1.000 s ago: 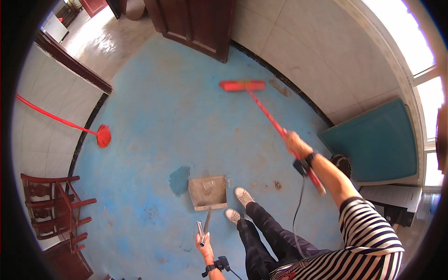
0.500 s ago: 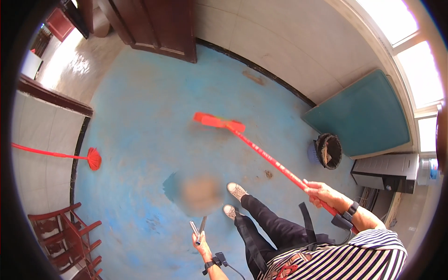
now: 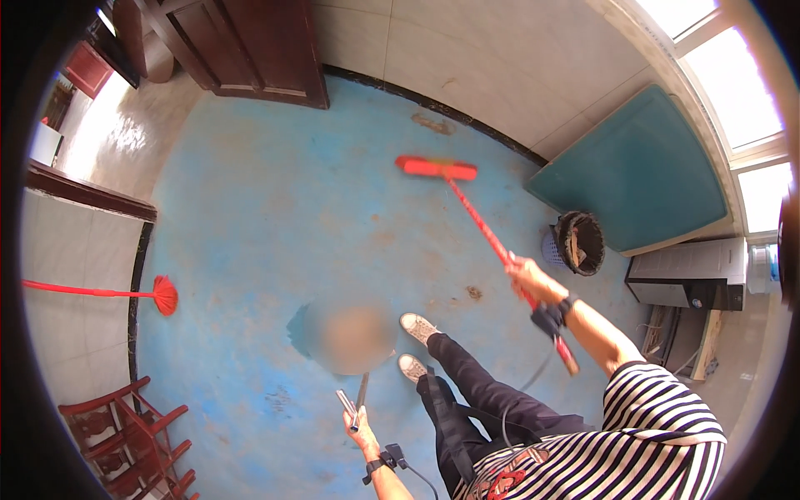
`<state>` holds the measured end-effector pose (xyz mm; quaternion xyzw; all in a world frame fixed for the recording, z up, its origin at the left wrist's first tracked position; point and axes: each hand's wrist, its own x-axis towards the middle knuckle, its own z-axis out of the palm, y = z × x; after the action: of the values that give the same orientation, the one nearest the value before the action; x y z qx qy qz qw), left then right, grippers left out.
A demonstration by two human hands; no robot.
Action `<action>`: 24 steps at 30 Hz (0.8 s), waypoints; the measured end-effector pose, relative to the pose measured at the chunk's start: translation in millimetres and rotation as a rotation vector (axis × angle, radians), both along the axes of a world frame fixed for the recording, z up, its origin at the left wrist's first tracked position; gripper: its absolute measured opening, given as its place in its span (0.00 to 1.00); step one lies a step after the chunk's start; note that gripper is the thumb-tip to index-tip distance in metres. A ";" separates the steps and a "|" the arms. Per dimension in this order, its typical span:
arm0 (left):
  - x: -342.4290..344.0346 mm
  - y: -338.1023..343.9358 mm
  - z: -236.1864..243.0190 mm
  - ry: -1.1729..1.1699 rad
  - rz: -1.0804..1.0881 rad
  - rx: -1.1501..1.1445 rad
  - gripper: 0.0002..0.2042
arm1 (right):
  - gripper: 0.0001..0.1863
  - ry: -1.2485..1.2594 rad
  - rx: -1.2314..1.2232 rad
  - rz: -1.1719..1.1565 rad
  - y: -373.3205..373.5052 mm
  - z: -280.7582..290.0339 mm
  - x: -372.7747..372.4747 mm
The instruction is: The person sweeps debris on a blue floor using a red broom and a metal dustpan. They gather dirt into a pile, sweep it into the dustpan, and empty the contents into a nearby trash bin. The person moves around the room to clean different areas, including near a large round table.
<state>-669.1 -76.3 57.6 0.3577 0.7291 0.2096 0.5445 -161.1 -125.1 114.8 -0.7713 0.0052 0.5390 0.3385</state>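
Observation:
My right hand point(image 3: 537, 281) is wrapped around the pole of a long-handled red broom point(image 3: 482, 223). Its wide flat head point(image 3: 437, 168) is out over the blue floor, slightly blurred by motion; the pole's lower end passes behind my wrist. Lower down, my left hand point(image 3: 362, 433) is closed on a silver metal tube point(image 3: 345, 402), with a dark narrow bar point(image 3: 362, 390) beside it. Just beyond them a round patch is blurred out, with a teal edge point(image 3: 297, 327) showing at its left; I cannot tell what it is.
A bin point(image 3: 577, 242) with a black liner stands right, before a leaning teal board point(image 3: 646, 175). A grey-black box point(image 3: 687, 272) is beyond. At left are a red round brush point(image 3: 165, 295) on a pole and dark red wooden chairs point(image 3: 125, 433). A brown door point(image 3: 250, 50) stands ajar.
The broom's head has swung away from me and to the right. My right hand has moved up and left with the pole. My left hand has barely shifted.

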 end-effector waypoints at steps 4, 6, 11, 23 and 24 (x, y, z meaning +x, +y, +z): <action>0.2 -2.8 1.3 -0.021 0.014 0.015 0.13 | 0.17 0.183 -0.050 0.125 -63.0 62.9 -65.5; 4.7 -0.8 3.7 -0.058 0.036 0.009 0.13 | 0.26 0.333 -0.118 0.135 -78.4 102.4 -69.1; 1.2 -1.2 -0.3 -0.022 0.046 0.043 0.12 | 0.28 0.360 -0.194 0.310 -48.4 179.6 -62.5; -5.9 -8.3 -7.9 0.086 0.017 0.072 0.11 | 0.26 -0.075 0.288 0.537 181.0 7.3 -52.6; -7.0 -9.5 -10.2 0.061 0.030 0.067 0.11 | 0.26 -0.075 0.308 0.516 205.8 -6.2 -55.9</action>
<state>-676.1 -85.8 47.4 0.3708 0.7434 0.2310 0.5065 -217.0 80.7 108.5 -0.7061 -0.2850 0.5730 0.3032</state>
